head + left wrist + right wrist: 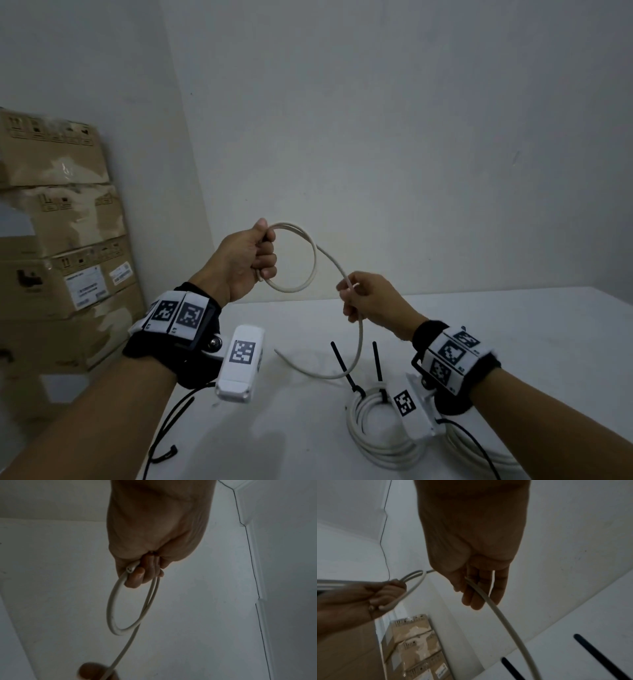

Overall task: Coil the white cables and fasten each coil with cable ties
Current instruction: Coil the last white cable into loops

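My left hand is raised above the white table and grips a small loop of white cable, with the cut end poking out by the fingers. From the loop the cable runs down to my right hand, which holds it loosely between curled fingers. Below that hand the cable hangs down and its free tail lies on the table. A finished white coil lies at the front right, bound with two black cable ties whose tails stick up.
Stacked cardboard boxes stand against the wall at the left. Loose black ties lie near the table's front left edge. Grey walls meet in a corner behind the table.
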A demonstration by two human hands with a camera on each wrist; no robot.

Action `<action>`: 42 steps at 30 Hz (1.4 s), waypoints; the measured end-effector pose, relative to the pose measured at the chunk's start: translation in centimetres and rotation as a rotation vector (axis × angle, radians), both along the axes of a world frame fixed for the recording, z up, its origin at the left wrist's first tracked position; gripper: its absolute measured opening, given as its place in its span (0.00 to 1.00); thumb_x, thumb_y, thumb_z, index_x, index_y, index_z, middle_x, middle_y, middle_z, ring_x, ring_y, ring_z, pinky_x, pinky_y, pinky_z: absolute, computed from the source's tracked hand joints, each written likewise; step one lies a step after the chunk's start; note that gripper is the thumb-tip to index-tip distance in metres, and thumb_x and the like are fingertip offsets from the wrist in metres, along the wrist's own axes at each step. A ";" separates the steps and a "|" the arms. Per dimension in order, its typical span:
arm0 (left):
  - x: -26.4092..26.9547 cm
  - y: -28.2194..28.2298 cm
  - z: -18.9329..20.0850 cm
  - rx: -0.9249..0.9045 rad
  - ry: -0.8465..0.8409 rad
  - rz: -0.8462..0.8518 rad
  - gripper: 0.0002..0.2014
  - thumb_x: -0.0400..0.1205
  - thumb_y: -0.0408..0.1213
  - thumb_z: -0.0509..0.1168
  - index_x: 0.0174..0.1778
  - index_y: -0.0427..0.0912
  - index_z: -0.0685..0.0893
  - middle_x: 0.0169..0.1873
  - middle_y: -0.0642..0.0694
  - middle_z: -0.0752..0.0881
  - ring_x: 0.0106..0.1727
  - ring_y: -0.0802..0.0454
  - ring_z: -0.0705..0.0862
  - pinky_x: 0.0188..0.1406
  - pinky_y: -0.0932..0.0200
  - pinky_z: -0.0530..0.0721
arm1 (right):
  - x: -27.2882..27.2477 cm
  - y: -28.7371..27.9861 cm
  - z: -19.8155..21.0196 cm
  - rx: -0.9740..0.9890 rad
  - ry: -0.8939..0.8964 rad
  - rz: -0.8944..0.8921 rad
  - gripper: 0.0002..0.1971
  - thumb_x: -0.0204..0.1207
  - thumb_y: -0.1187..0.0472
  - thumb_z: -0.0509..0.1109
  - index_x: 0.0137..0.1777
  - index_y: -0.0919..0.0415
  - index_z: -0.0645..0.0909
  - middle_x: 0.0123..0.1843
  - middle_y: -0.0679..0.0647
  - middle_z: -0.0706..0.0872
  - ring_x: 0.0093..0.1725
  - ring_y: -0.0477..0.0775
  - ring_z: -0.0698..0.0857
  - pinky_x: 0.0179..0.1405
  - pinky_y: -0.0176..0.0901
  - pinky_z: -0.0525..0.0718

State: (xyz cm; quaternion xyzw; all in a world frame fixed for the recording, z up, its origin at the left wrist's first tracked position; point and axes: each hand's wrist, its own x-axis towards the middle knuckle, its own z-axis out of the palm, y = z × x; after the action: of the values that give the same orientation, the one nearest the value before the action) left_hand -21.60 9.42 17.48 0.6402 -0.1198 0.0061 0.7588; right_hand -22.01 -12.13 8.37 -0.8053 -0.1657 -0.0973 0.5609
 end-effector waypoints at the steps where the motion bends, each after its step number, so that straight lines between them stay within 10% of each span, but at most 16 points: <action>1: 0.0 0.1 0.1 -0.025 -0.011 0.004 0.19 0.89 0.47 0.52 0.34 0.42 0.73 0.16 0.55 0.62 0.15 0.58 0.60 0.15 0.65 0.66 | 0.1 0.0 -0.5 -0.059 0.001 -0.026 0.07 0.81 0.65 0.64 0.56 0.63 0.79 0.35 0.57 0.86 0.32 0.53 0.84 0.41 0.44 0.87; 7: 0.3 0.3 0.7 -0.144 -0.043 0.005 0.19 0.89 0.47 0.50 0.34 0.43 0.72 0.16 0.55 0.61 0.15 0.59 0.60 0.15 0.66 0.66 | -0.1 0.1 -2.0 -0.287 -0.272 -0.079 0.29 0.81 0.65 0.64 0.75 0.41 0.59 0.39 0.57 0.84 0.36 0.57 0.87 0.35 0.43 0.88; 13: 0.3 0.1 1.1 -0.197 -0.076 0.017 0.19 0.90 0.46 0.50 0.34 0.44 0.71 0.16 0.55 0.62 0.15 0.59 0.60 0.16 0.66 0.66 | -0.5 0.1 -2.0 -1.053 -0.535 -0.064 0.22 0.82 0.66 0.56 0.75 0.54 0.70 0.58 0.52 0.79 0.43 0.56 0.82 0.37 0.42 0.74; 19: 0.5 -0.3 1.1 -0.151 -0.072 0.021 0.19 0.89 0.46 0.50 0.34 0.44 0.71 0.16 0.54 0.61 0.15 0.58 0.60 0.15 0.66 0.66 | 0.1 -0.2 -0.6 -1.765 -0.874 -0.187 0.10 0.69 0.61 0.72 0.29 0.52 0.78 0.32 0.48 0.77 0.30 0.49 0.71 0.29 0.42 0.63; 23: 0.7 -0.3 0.8 -0.125 -0.045 0.012 0.19 0.89 0.46 0.51 0.34 0.43 0.72 0.16 0.54 0.61 0.15 0.58 0.60 0.16 0.65 0.67 | -0.7 0.1 0.7 -1.825 -1.149 0.058 0.14 0.72 0.59 0.67 0.25 0.48 0.78 0.41 0.48 0.78 0.42 0.51 0.75 0.41 0.42 0.73; 28: 0.6 -0.4 -0.5 -0.123 0.040 -0.033 0.19 0.90 0.45 0.51 0.34 0.42 0.71 0.17 0.53 0.62 0.15 0.57 0.62 0.16 0.65 0.69 | 0.1 -0.9 1.0 -1.360 -1.070 0.190 0.10 0.71 0.49 0.75 0.31 0.50 0.84 0.28 0.45 0.83 0.31 0.51 0.81 0.41 0.42 0.79; 32: 0.9 -0.3 -1.7 -0.170 0.121 -0.072 0.19 0.90 0.43 0.49 0.34 0.42 0.71 0.16 0.52 0.64 0.15 0.57 0.63 0.16 0.64 0.70 | 0.3 -2.4 1.8 -0.855 -0.909 -0.015 0.17 0.78 0.49 0.60 0.38 0.59 0.83 0.28 0.52 0.85 0.28 0.57 0.83 0.34 0.44 0.84; 37: 1.3 -0.8 -2.9 -0.197 0.193 -0.080 0.19 0.90 0.42 0.49 0.33 0.41 0.70 0.16 0.52 0.65 0.15 0.57 0.64 0.19 0.62 0.71 | -0.2 -3.8 3.5 -0.146 -0.382 -0.153 0.10 0.83 0.60 0.61 0.40 0.60 0.77 0.32 0.55 0.89 0.37 0.60 0.87 0.42 0.51 0.83; 42: 1.7 -2.5 -4.9 -0.315 0.317 -0.047 0.20 0.90 0.40 0.48 0.32 0.41 0.68 0.14 0.50 0.65 0.13 0.56 0.62 0.15 0.67 0.69 | -0.6 -3.8 5.8 0.315 0.051 -0.202 0.10 0.82 0.64 0.62 0.41 0.68 0.79 0.19 0.57 0.82 0.20 0.57 0.84 0.31 0.49 0.87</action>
State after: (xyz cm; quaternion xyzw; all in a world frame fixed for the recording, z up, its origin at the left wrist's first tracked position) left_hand -19.93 6.93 12.59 0.5038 -0.0117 -0.0936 0.8587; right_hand -22.58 -15.91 14.17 -0.7222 -0.0523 -0.1573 0.6715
